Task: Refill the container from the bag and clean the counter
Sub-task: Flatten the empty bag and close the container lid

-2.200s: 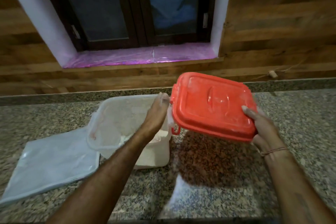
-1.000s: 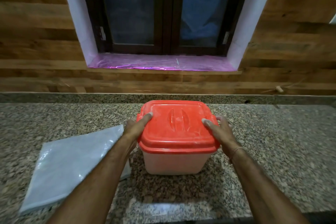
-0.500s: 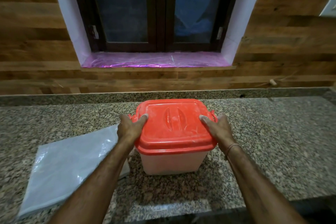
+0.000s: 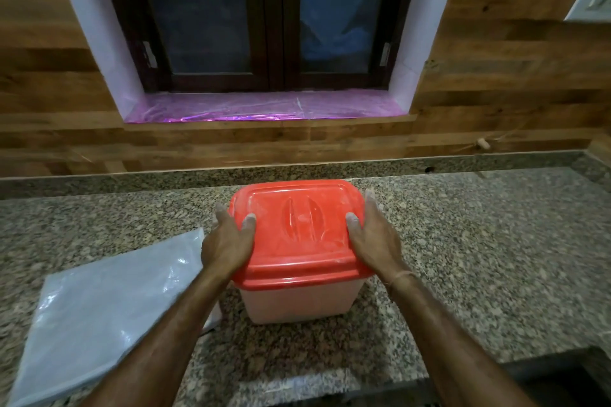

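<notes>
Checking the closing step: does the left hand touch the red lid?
Touching. Head view: the left hand lays its thumb on the red lid, fingers over its edge.

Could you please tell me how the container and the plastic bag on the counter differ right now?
The container stands upright as a rigid box, while the plastic bag lies flat and limp. The container is pale with a red lid; the plastic bag is glossy grey-blue. The left hand and right hand grip the container's lid; no hand holds the plastic bag. Both rest on the granite counter.
</notes>
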`<state>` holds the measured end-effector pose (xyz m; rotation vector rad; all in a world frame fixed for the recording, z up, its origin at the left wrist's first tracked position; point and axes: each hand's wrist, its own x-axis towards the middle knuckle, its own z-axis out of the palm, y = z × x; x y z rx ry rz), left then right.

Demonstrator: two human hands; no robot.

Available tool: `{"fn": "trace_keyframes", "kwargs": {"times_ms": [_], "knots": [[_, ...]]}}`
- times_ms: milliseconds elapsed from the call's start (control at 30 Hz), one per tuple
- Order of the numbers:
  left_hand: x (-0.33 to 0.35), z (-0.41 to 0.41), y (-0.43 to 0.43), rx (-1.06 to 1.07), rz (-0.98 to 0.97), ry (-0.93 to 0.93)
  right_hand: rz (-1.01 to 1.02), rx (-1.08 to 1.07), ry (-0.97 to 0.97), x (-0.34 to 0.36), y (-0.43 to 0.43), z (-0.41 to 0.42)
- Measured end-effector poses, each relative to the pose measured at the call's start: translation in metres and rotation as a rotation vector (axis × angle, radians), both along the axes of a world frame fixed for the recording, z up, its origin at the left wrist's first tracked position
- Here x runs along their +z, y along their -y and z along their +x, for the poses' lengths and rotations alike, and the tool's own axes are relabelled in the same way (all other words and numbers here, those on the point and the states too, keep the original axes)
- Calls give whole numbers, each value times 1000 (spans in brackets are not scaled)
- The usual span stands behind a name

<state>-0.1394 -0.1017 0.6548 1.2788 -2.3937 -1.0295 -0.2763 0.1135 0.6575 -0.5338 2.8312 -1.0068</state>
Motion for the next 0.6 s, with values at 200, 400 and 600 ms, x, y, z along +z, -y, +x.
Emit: {"fn": "trace_keyframes", "kwargs": {"times_ms": [200, 400, 600], "knots": [[-11, 7, 5, 145, 276, -247, -580, -80, 539, -8, -23, -9], [16, -51, 34, 188, 288, -332, -609, -118, 560, -14, 15, -82], [32, -134, 78, 159, 255, -370, -643, -71, 537, -9, 69, -177]]}}
